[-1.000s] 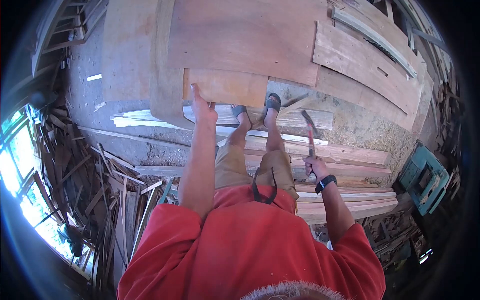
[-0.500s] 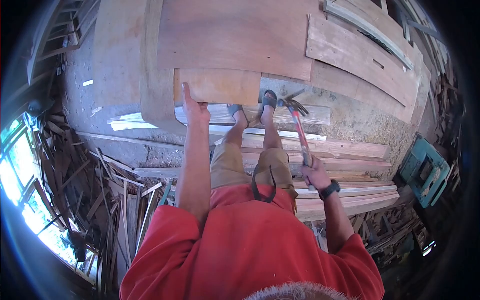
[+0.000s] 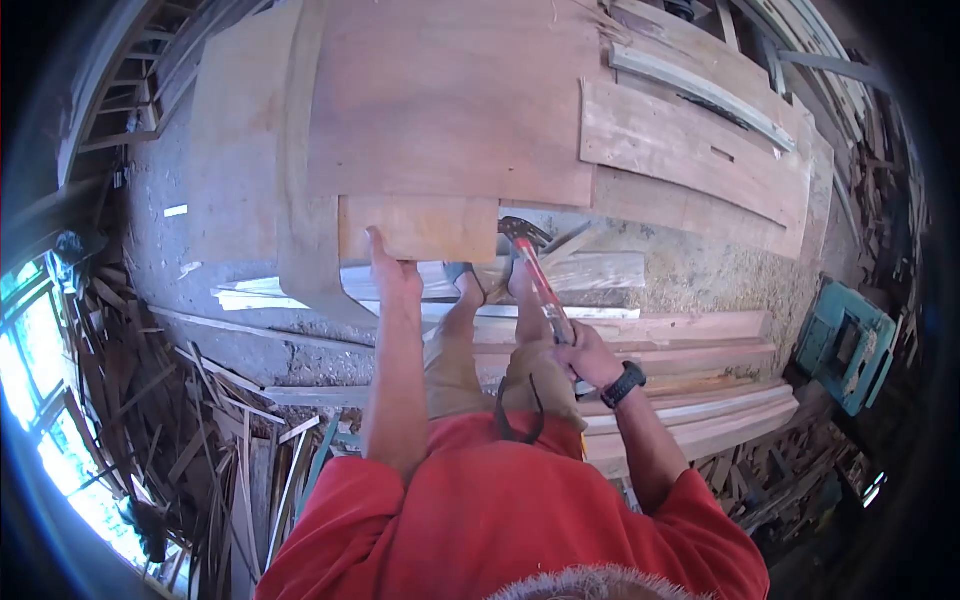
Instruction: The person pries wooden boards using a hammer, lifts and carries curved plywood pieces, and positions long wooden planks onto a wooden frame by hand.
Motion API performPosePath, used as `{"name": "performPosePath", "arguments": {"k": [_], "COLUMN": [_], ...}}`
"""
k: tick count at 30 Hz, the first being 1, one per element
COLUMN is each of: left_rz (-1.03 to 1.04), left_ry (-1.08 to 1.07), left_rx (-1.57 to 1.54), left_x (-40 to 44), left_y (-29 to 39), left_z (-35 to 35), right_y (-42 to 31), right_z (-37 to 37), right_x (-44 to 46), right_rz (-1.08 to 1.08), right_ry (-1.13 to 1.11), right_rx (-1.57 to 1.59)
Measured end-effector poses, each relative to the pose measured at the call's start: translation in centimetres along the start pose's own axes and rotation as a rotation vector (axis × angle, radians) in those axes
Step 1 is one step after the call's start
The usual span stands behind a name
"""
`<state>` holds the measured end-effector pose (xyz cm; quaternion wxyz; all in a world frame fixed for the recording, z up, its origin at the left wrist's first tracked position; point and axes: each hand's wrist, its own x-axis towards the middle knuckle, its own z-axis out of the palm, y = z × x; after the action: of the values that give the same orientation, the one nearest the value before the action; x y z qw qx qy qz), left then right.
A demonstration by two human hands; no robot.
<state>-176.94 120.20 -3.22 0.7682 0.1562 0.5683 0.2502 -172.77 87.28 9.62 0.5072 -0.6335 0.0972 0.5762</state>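
Observation:
My left hand point(image 3: 394, 272) grips the lower edge of a small light-brown wooden panel point(image 3: 440, 225), thumb on its top face and the other fingers mostly hidden beneath. Behind this piece lies a large plywood sheet point(image 3: 450, 100), and a long board with a rounded end point(image 3: 305, 230) runs along its left side. My right hand point(image 3: 588, 355) is closed round the handle of a claw hammer point(image 3: 538, 275). The hammer's head is close to the panel's right edge; whether they touch I cannot tell.
Long planks point(image 3: 690, 328) lie on the floor in front of and beside my legs. More boards point(image 3: 690, 150) are at the upper right. A teal plastic object point(image 3: 845, 345) sits at the far right. Scrap wood point(image 3: 190, 430) is heaped at the left.
The hammer has moved left with my right hand, bringing its head near the panel's right edge. My left hand keeps its hold. The view has shifted, so the boards appear lower.

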Motion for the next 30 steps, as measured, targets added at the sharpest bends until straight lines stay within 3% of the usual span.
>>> {"name": "performPosePath", "arguments": {"k": [2, 4, 7, 11, 13, 17, 21, 26, 30], "left_rz": [-0.035, -0.025, -0.008, 0.035, 0.031, 0.038, -0.001, -0.015, -0.004], "left_ry": [0.017, -0.002, -0.046, -0.071, -0.084, -0.059, -0.091, -0.049, -0.017], "left_rx": [0.009, 0.031, 0.054, 0.037, -0.015, -0.065, -0.095, -0.082, -0.011], "left_x": [-0.4, -1.1, -1.4, -0.6, 0.5, 1.3, 1.0, 1.1, 1.3], "left_y": [0.7, 0.7, 0.7, 1.2, 1.6, 2.0, 2.3, 2.5, 2.1], "left_z": [-0.1, -0.3, -0.7, -1.1, -0.8, -1.1, -0.7, -0.2, 0.1], "right_y": [1.0, 2.5, 8.8, 7.1, 6.6, -0.5, -6.9, -12.6, -14.3], "right_z": [-1.5, -1.8, -3.5, -3.5, -4.9, -7.7, -11.6, -14.5, -16.1], "right_x": [-1.1, -3.7, -7.4, -9.9, -7.7, -1.9, 3.2, 8.9, 11.4], "right_rz": [0.057, 0.113, -0.089, 0.081, -0.211, -0.35, -0.543, -0.399, -0.48], "right_ry": [-0.013, 0.233, 0.462, 0.656, 0.842, 0.906, 0.923, 0.879, 0.85], "right_rx": [-0.039, -0.474, -0.505, -0.295, -0.485, -0.408, -0.654, -0.801, -0.833]}}
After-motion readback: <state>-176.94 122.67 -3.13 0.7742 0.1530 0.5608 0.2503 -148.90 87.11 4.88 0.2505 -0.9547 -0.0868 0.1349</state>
